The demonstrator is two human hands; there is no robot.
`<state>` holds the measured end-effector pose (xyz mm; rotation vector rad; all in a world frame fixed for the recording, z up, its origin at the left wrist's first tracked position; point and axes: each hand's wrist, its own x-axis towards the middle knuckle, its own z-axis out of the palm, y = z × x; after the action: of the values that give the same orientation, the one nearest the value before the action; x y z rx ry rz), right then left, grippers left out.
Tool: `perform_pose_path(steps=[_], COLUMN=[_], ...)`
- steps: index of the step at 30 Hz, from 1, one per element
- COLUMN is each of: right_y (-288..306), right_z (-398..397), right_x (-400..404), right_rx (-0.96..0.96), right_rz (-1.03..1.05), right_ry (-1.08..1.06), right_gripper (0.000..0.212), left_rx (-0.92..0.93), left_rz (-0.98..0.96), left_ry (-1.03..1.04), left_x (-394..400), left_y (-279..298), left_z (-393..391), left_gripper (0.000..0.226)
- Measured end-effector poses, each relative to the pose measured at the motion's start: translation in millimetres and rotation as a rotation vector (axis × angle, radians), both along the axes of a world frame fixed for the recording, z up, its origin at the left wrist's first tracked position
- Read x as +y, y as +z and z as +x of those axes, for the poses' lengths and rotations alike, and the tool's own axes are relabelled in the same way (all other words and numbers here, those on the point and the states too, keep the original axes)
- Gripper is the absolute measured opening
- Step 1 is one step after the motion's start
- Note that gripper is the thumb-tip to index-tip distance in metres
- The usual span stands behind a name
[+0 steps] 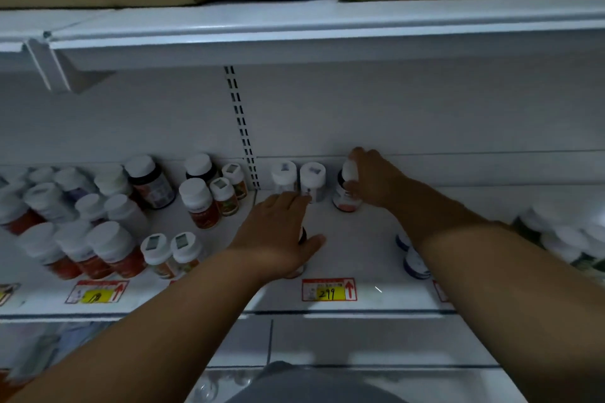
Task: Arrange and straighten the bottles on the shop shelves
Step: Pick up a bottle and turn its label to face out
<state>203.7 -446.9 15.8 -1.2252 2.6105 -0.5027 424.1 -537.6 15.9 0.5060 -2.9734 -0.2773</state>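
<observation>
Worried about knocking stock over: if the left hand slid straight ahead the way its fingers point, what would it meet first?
Probably the two white-capped bottles at the back of the shelf: the left hand points at them, its fingers apparently already at their bases, though depth is unclear.

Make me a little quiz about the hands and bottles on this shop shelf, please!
1. True or false: the right hand grips a white-capped bottle near the back of the shelf.
2. What number is on the yellow price tag?
3. The left hand lies over: A) a bottle, B) a box, C) a bag?

Key: 1 true. 2 is 299. 3 is A, a dark bottle mostly hidden under the palm.
</observation>
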Motion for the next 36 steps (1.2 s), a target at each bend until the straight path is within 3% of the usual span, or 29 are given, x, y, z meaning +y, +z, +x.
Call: perform_pose_path(steps=[5, 11, 15, 25, 27, 31, 36], right_y=[8.5, 1.2, -6.9, -17.7, -16.9, -5.5, 4.8], right_z=[42.4, 96.4, 109.9, 107.2, 105.2, 72.7, 18.2], right_x=[33.5, 44.3, 40.4, 37.9, 39.0, 21.0, -37.1], right_rx=[-0.041, -0.049, -0.078, -0.119, -0.219, -0.276, -0.084], right_rz=[-0.144, -0.001, -0.020, -0.075, -0.111, -0.441, -0.125], right_ry=[-0.004, 0.142, 0.163, 0.187, 0.148, -0.012, 0.045], right_gripper=[0.065, 0.061, 0.068, 0.079, 0.077, 0.037, 0.039], left_rx=[-0.193, -0.185, -0.131, -0.072, -0.076, -0.076, -0.012], left_rz=[-0.026, -0.039, -0.071, -0.060, -0.043, -0.012, 0.072], left_ry=[-0.117, -0.126, -0.114, -0.062, -0.054, -0.050, 0.008], left_x=[-9.2, -12.2, -11.3, -5.9, -6.0, -8.8, -10.1], left_y=[-8.6, -14.2, -18.3, -13.6, -13.0, -10.1, -3.7], left_z=[0.8, -1.9, -1.1, -3.6, -4.7, -2.8, 3.6], left_gripper=[0.086, 0.069, 0.053, 0.039, 0.046, 0.079, 0.087])
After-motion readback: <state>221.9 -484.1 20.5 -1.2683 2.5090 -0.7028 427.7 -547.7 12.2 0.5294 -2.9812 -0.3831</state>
